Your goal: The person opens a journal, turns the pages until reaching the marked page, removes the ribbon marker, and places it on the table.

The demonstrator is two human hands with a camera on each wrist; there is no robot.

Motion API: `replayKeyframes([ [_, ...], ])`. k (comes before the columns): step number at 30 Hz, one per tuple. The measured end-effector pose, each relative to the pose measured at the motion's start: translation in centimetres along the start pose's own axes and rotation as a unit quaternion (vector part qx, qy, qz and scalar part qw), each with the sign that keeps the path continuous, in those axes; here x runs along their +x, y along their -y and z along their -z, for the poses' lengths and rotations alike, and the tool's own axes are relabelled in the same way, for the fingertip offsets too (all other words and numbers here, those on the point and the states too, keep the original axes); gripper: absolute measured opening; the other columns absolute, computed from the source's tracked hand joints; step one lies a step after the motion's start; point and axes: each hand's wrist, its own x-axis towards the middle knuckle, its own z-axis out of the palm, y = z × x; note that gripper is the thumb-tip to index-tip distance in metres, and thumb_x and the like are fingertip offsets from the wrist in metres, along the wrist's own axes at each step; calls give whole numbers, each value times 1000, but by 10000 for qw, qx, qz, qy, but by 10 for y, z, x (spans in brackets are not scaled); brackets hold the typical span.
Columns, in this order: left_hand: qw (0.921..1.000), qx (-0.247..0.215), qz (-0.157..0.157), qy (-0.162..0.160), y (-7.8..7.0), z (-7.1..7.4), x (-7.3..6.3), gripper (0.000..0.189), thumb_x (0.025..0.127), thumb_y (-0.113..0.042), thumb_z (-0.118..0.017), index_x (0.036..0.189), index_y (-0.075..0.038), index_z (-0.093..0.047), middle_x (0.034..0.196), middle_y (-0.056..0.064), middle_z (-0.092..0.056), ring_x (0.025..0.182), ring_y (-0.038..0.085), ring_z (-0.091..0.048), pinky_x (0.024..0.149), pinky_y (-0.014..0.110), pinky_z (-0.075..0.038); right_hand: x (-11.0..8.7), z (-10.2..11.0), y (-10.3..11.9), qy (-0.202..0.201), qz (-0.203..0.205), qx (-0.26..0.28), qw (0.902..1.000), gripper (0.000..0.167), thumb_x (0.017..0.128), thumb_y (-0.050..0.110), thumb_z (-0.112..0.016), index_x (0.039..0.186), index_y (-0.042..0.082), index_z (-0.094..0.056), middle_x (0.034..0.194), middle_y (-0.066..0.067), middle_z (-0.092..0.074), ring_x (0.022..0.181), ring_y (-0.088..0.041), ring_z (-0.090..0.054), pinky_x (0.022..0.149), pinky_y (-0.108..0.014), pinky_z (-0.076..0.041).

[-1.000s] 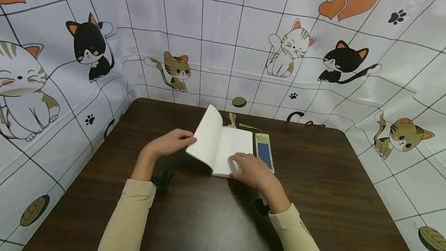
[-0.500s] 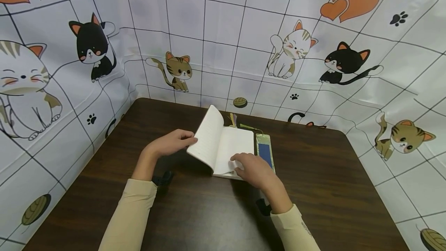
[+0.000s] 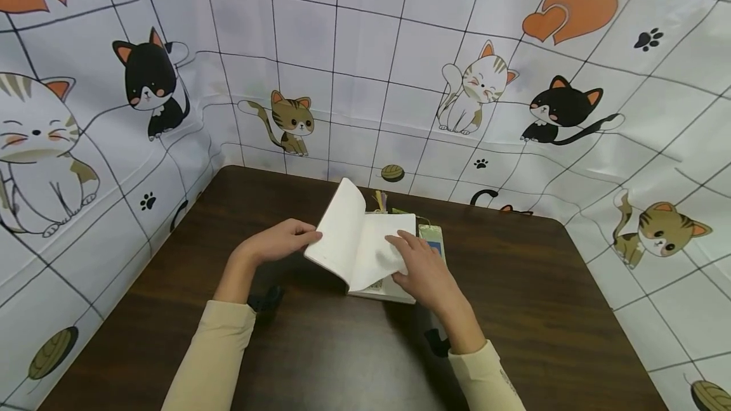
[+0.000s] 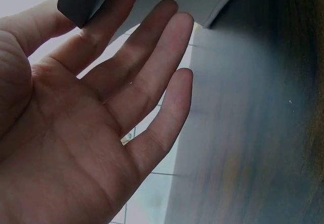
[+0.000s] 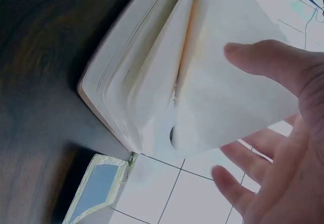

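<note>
A notebook (image 3: 381,295) lies open on the dark wooden table, its left part tilted up. My left hand (image 3: 278,240) pinches the raised left edge between thumb and index finger; in the left wrist view the other fingers are spread loosely below the dark cover corner (image 4: 83,3). My right hand (image 3: 427,271) holds a blank white page (image 5: 217,97) by its lower right part, thumb on one face and fingers behind. That page is lifted off the stack, and a small printed patch (image 3: 377,285) shows beneath it.
A green bookmark (image 3: 431,232) with a blue panel lies just right of the notebook, partly behind the right hand. Yellow and purple tassels (image 3: 381,200) stick out past the notebook's top. A white cat-print sheet (image 3: 365,81) hangs behind the table (image 3: 514,297).
My right hand has moved slightly up and right, raising the page it holds so the sheet underneath shows. The left hand keeps its hold on the tilted left part.
</note>
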Motion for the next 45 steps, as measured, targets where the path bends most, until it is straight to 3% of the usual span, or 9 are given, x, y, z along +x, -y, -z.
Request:
replayKeyframes([
  [4, 10000, 4, 76, -16, 0, -2, -1, 41, 116, -34, -48, 106, -5, -75, 94, 5, -64, 97, 30, -60, 91, 48, -48, 1, -4, -2, -350, -285, 105, 9989, 91, 88, 21, -91, 164, 17, -42, 172, -20, -37, 153, -47, -44, 118, -66, -41],
  [7, 10000, -12, 71, -59, -1, -2, -1, 40, 115, -33, -49, 107, -5, -76, 95, 6, -66, 96, 30, -61, 91, 48, -49, 3, -10, -1, -544, -787, 300, 9950, 101, 91, 30, -89, 169, 9, -29, 175, -24, -28, 155, -48, -40, 118, -64, -42],
  [11, 10000, -16, 66, -65, -1, -2, -1, 40, 116, -33, -48, 111, -4, -77, 99, 7, -68, 94, 23, -61, 94, 49, -50, 4, -15, 6, -440, -1265, 591, 9892, 92, 100, 40, -77, 167, -1, -30, 173, -29, -27, 155, -51, -38, 119, -66, -40],
  [17, 9998, -48, 187, -91, 0, -1, -2, 42, 116, -34, -47, 121, -4, -76, 104, 8, -71, 99, 22, -62, 100, 51, -50, 3, -22, 25, 113, -782, 1096, 9908, 65, 106, 43, -65, 162, 13, -49, 170, -23, -39, 157, -46, -38, 123, -68, -34],
  [28, 9996, -269, -47, -60, 1, -3, -2, 46, 116, -37, -45, 141, -5, -67, 123, 11, -72, 110, 22, -65, 109, 57, -51, -2, -36, 50, 747, -202, 994, 9920, 74, 102, 49, -69, 167, 32, -39, 172, -11, -41, 154, -42, -44, 118, -69, -37],
  [32, 9991, -406, 57, -74, -3, -3, 0, 54, 115, -45, -43, 145, -6, -65, 127, 11, -71, 113, 23, -66, 110, 55, -52, -4, -39, 56, 899, -76, 872, 9921, 80, 101, 51, -70, 170, 35, -31, 173, -9, -39, 155, -39, -43, 119, -67, -37],
  [36, 9994, -288, 144, -160, -5, -3, 1, 54, 114, -51, -45, 132, -7, -71, 115, 8, -71, 106, 22, -64, 100, 48, -53, -5, -40, 57, 907, -98, 815, 9925, 81, 101, 51, -70, 170, 36, -30, 173, -8, -39, 156, -37, -43, 118, -66, -38],
  [39, 9997, -139, 25, -216, -3, -4, 2, 45, 114, -46, -50, 120, -8, -73, 104, 6, -69, 98, 22, -62, 91, 44, -52, -5, -38, 57, 841, -123, 815, 9930, 77, 102, 48, -70, 169, 35, -34, 172, -10, -40, 155, -39, -44, 117, -67, -40],
  [45, 9992, -101, -330, -201, 0, -3, 2, 32, 115, -30, -51, 115, -4, -71, 97, 6, -65, 92, 28, -60, 86, 46, -50, -2, -33, 53, 191, -577, 720, 9956, 58, 102, 38, -72, 156, 20, -58, 158, -17, -55, 138, -41, -58, 100, -62, -54],
])
